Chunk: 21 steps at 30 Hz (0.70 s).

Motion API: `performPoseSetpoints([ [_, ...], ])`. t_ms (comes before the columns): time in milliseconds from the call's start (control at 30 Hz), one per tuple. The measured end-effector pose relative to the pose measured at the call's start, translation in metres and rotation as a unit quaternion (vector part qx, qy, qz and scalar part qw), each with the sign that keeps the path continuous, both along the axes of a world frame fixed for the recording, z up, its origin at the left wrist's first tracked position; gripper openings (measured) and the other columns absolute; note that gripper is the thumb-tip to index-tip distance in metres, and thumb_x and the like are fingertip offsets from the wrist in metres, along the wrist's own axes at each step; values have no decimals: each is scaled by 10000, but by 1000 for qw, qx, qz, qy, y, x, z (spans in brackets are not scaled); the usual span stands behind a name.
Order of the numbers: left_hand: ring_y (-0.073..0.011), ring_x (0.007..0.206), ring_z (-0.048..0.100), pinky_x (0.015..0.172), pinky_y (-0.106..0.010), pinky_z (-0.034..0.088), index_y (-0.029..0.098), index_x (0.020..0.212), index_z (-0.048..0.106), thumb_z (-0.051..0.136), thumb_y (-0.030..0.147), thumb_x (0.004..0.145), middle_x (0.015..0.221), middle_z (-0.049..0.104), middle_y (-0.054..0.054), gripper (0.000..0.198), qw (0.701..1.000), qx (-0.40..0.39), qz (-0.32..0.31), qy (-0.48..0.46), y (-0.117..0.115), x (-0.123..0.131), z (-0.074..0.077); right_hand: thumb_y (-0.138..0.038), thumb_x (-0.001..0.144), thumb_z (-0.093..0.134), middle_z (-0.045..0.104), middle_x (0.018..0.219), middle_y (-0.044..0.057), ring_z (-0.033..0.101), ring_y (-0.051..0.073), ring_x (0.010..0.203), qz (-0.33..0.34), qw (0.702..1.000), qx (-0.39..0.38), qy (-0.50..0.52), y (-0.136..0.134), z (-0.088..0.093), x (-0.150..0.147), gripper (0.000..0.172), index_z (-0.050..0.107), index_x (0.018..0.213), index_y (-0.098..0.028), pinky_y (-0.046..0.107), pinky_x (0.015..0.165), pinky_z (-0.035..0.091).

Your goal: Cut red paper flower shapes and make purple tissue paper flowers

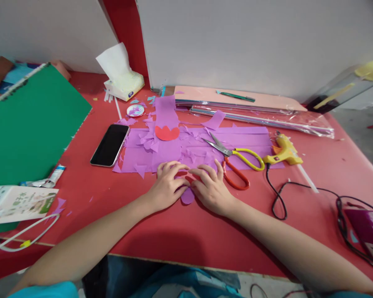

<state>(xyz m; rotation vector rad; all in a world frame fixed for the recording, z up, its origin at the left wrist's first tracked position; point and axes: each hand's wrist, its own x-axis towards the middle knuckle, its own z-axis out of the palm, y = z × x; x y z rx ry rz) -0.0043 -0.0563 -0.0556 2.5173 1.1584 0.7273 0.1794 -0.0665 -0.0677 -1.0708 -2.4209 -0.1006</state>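
Close to the front middle of the table, my left hand (168,186) and my right hand (213,188) meet over a small purple paper cutout (187,197) with a rounded lower end. Fingers of both hands are bent onto it and hide its upper part. Just beyond them lie purple paper sheets (136,159) strewn with scraps. A red scalloped paper piece (167,133) rests on the purple paper. Right of my right hand are scissors (228,153) with one yellow and one red handle, blades apart.
A yellow glue gun (284,152) with a black cord lies at right. A phone (110,145), tissue box (126,87) and small round lid (135,110) are at left. Plastic-wrapped paper packs (261,118) and a green pen (238,97) lie behind. A green board (34,128) fills the far left.
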Motion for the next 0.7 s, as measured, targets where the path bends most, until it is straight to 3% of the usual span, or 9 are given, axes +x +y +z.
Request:
performPoseSetpoints([
  [167, -232, 1059, 435, 917, -428, 357, 173, 878, 544, 573, 240, 778, 1089, 497, -101, 124, 989, 53, 113, -78, 0, -1, 3, -183, 780, 556, 567, 999, 69, 458, 247, 994, -66, 990, -23, 122, 1, 5, 3, 59, 579, 726, -185, 544, 962, 241],
  [267, -240, 1065, 430, 918, -449, 361, 171, 835, 509, 555, 266, 784, 1089, 468, -106, 117, 979, 24, 184, -89, 2, -3, 4, -180, 766, 569, 549, 998, 72, 463, 246, 959, -89, 982, -14, 166, 1, 7, 4, 40, 575, 727, -189, 513, 893, 313],
  [433, -209, 1050, 458, 913, -416, 385, 179, 688, 518, 491, 267, 828, 1054, 489, -67, 168, 975, -99, 162, -113, 2, -4, 5, -168, 747, 590, 544, 980, 62, 464, 247, 947, -79, 981, -10, 176, 1, 8, 4, 60, 563, 699, -193, 521, 899, 299],
  [700, -190, 1038, 479, 919, -380, 385, 173, 625, 518, 489, 274, 823, 1066, 502, -59, 224, 964, -151, 152, -159, 4, -5, 13, -162, 750, 571, 525, 987, 70, 470, 233, 931, -48, 978, -41, 201, 2, 7, 6, 40, 557, 717, -181, 479, 875, 324],
])
